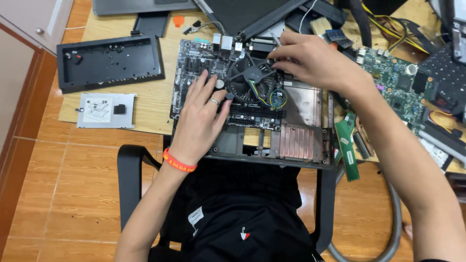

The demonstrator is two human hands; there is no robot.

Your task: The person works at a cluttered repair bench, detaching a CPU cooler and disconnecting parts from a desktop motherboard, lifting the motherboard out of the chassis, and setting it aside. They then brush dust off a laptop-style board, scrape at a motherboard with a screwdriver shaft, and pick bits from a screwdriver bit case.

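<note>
**Two hands on a cooling fan atop a dark circuit board**

A black circuit board with slots and silver ports [204, 68] lies on a dark plastic computer chassis [291, 140] at the near edge of a pale wooden table [145, 102]. On the board's right half sits a round black cooling fan with curved blades [252, 80], from which a thin bundle of yellow, blue and black wires [272, 97] loops to the right.

The left hand [201, 116], with a ring on one finger and an orange wristband [178, 161] at the wrist, lies flat and unclenched, palm down. Its fingers are spread over the board just left of the fan, fingertips touching the fan's rim, and it grasps nothing.

The right hand [306, 60] reaches in from the right over the fan's upper right edge. Its fingers are curled and pinched together on a slim silver tool [275, 40], possibly a screwdriver, though the shaft is mostly hidden by the hand.

To the left lie a black rectangular plastic cover [109, 63] and a flat grey metal bracket plate [104, 110]. To the right are a green circuit board [395, 80] and a loose green memory stick [347, 150] hanging over the table edge.
</note>
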